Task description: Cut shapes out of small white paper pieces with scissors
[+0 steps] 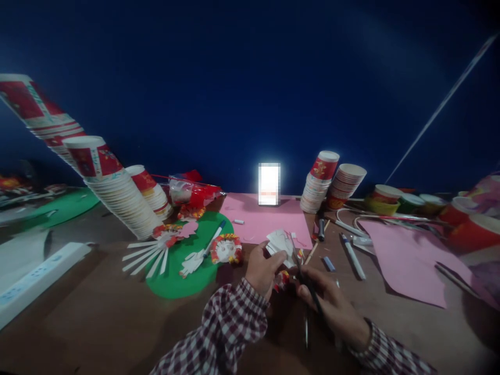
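Fingers and thumb of my left hand (262, 270) pinch a piece of white cut paper (279, 245) with faint red lines on it. In my right hand (335, 304) is a pair of dark-handled scissors (313, 292), whose blades point up at the paper's right side. How far the blades are apart is too blurred to tell. Under the hands lie small red and yellow paper scraps (282, 280). To their left, a white hand-shaped paper cutout (191, 264) and a red-and-yellow-rimmed paper piece (226, 249) rest on a green sheet (172, 286).
Paper cup stacks stand at left (117, 187) and at right (320, 179). A bright phone screen (269, 184) stands behind a pink sheet (265, 219). A marker (352, 256), another pink sheet (410, 265) and a power strip (42, 278) lie on the brown table.
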Motion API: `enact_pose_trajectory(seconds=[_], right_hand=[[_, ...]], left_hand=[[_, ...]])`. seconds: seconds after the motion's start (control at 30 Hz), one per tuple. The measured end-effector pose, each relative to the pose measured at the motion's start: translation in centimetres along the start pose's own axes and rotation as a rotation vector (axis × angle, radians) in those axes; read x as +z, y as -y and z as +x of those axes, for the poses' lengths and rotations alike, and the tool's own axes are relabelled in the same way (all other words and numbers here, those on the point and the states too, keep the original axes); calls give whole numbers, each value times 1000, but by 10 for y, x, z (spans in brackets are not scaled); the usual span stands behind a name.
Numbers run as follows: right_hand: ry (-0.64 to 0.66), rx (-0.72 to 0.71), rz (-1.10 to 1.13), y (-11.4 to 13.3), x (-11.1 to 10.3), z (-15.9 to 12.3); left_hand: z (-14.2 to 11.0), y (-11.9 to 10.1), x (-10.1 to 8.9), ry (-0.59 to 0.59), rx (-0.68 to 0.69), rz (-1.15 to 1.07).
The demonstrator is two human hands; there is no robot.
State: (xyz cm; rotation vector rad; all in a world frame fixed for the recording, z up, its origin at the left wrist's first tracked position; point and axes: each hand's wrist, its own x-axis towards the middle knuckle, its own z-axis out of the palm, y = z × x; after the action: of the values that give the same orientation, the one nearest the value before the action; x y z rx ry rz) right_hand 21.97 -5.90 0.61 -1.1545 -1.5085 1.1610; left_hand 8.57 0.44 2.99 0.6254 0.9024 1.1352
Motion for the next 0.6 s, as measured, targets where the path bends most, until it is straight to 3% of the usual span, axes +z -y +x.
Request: enact_pose_trajectory(seconds=[0.6], right_hand=[[13, 5, 43, -1, 0, -1]], left_hand=[[2, 4, -2, 97, 8, -42]])
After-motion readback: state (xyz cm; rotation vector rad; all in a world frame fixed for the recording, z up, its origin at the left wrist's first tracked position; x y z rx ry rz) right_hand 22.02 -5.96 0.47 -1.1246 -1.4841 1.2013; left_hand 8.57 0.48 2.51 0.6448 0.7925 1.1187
